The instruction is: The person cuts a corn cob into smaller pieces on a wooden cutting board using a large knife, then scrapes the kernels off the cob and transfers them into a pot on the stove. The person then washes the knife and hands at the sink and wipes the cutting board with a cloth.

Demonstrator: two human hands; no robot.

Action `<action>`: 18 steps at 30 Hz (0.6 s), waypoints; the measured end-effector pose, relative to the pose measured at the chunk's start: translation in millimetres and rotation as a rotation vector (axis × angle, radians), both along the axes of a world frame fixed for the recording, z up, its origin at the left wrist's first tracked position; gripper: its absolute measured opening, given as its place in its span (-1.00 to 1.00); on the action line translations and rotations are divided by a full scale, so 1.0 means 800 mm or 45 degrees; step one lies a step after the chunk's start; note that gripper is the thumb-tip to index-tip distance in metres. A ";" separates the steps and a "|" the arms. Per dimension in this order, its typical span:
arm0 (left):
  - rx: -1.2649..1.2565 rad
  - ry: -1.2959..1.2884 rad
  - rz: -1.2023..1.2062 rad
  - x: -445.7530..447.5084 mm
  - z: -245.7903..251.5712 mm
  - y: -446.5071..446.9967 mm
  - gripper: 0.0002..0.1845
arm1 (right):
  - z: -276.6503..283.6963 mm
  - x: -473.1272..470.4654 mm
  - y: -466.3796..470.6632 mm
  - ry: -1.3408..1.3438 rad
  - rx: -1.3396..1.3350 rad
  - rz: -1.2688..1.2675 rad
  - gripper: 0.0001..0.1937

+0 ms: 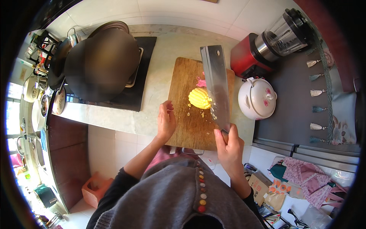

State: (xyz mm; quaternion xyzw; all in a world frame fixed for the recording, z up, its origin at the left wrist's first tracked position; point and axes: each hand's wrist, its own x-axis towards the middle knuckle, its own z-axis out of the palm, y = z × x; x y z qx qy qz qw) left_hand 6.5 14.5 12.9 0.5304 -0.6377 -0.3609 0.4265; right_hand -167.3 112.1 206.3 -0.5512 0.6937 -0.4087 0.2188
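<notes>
My right hand [230, 146] grips the handle of a metal cleaver [217, 83], whose broad blade is raised over the right part of a wooden cutting board [186, 126]. A piece of yellow corn cob [199, 98] lies on the board just left of the blade. Loose kernels are scattered near it, and several cling to the blade's lower part. Behind the corn lies a small pink thing [201, 82], partly hidden by the blade. My left hand [166, 120] is at the board's left edge, holding nothing, its fingers loosely bent.
Left on the counter, a black cooktop [144, 74] stands beneath a large dark round shape [100, 65], partly blurred. A white lidded pot [257, 98] and a red blender [250, 57] stand right of the board. An orange plastic basket [95, 190] is on the floor at the lower left.
</notes>
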 end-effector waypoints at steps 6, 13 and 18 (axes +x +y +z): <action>0.139 -0.092 -0.131 -0.024 -0.008 0.004 -0.36 | -0.139 -0.010 -0.042 0.166 0.306 0.100 -0.68; 0.079 -0.082 -0.161 -0.026 0.000 0.003 -0.25 | -0.085 -0.007 -0.023 0.161 0.350 0.150 -0.70; 0.066 -0.105 -0.303 -0.027 0.021 0.011 -0.24 | -0.117 -0.019 -0.040 0.351 0.593 0.218 -0.74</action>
